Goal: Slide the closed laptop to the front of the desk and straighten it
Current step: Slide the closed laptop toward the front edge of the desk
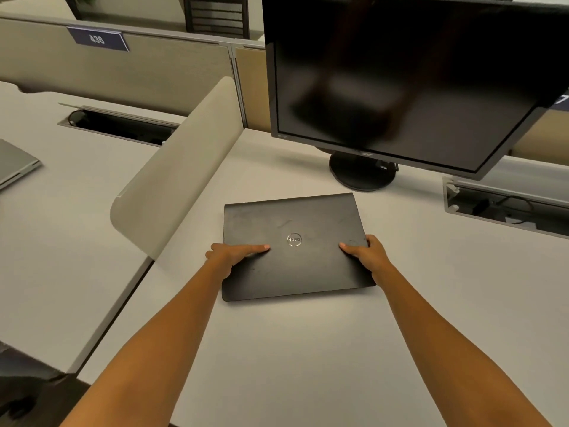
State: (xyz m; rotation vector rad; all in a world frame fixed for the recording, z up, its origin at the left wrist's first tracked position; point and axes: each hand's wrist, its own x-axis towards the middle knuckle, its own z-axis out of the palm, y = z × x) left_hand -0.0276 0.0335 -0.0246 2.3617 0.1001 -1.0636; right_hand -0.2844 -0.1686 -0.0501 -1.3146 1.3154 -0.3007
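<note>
A closed black laptop (295, 217) with a round silver logo lies flat on the pale desk (308, 349), in the middle, just in front of the monitor's foot. It sits slightly turned, its right side a little farther back. My left hand (234, 255) grips its left edge, thumb on the lid, fingers hidden under the side. My right hand (366, 252) holds the right edge the same way, thumb pointing inward across the lid.
A dark monitor (400, 78) on a round foot (361, 172) stands behind the laptop. A curved beige divider (178, 177) borders the desk on the left. An open cable tray (505, 208) is at the right. Another grey laptop (15, 164) lies on the neighbouring desk.
</note>
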